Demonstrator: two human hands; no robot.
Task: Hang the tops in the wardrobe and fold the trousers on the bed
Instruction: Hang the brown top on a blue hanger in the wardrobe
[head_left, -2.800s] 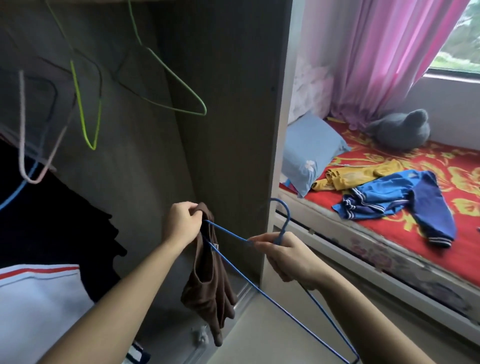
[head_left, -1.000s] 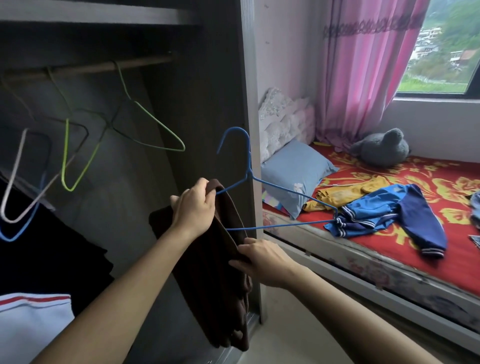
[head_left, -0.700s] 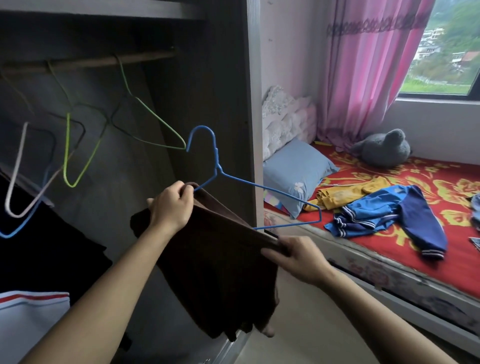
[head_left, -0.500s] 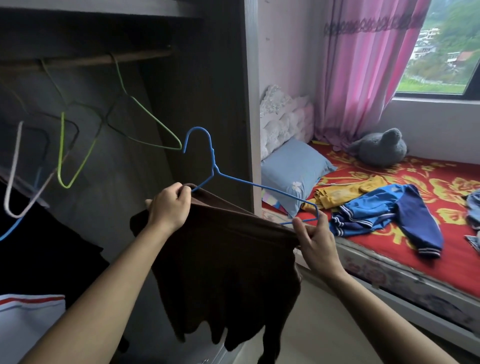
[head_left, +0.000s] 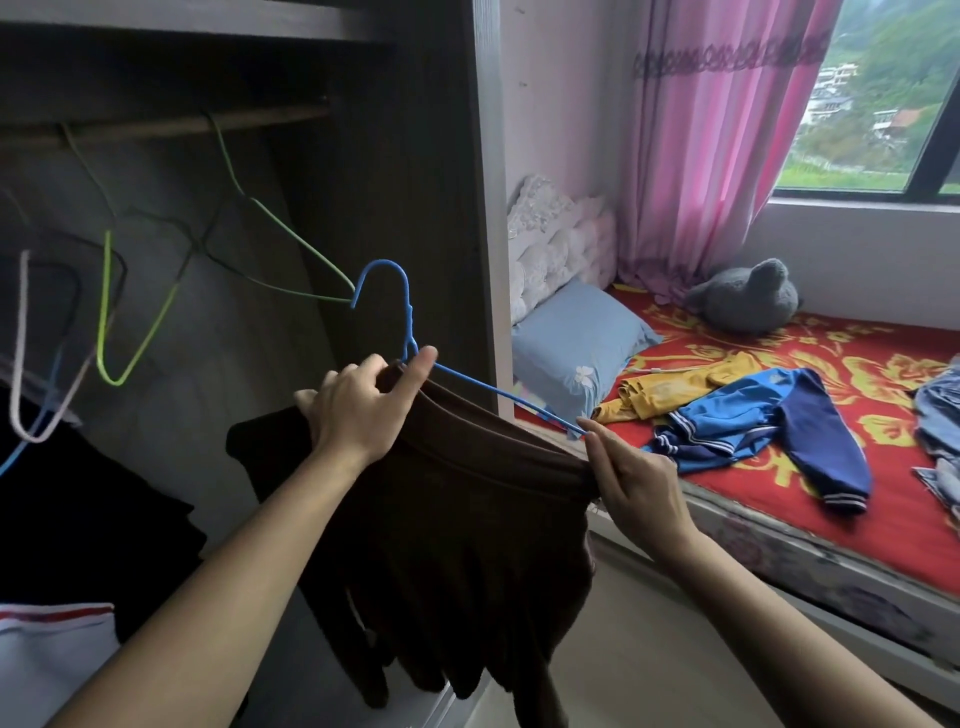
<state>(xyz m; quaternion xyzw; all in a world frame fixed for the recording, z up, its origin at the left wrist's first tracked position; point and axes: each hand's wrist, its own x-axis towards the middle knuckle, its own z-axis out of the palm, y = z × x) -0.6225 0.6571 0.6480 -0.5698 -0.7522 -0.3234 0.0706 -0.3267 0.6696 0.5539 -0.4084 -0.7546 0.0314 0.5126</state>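
Note:
A dark brown top (head_left: 447, 545) hangs spread over a blue wire hanger (head_left: 408, 322) in front of the open wardrobe. My left hand (head_left: 358, 410) grips the top's collar and the hanger neck. My right hand (head_left: 631, 473) pinches the top's right shoulder at the hanger's end. The wardrobe rail (head_left: 156, 127) runs above, carrying several bare wire hangers, one of them green (head_left: 270, 244). On the red bed (head_left: 857, 384) lie a yellow garment (head_left: 670, 384), a blue jacket (head_left: 753, 431) and denim (head_left: 940, 415).
Dark clothes (head_left: 78, 519) and a white garment (head_left: 47, 660) hang at the wardrobe's left. The wardrobe side panel (head_left: 488, 208) stands between hanger and bed. A blue pillow (head_left: 571, 343), a grey plush toy (head_left: 748, 296) and a pink curtain (head_left: 711, 145) are by the window.
The brown top went from bunched in my left hand to spread across the blue hanger. My right hand slid out to the hanger's right end, and the hanger rose upright.

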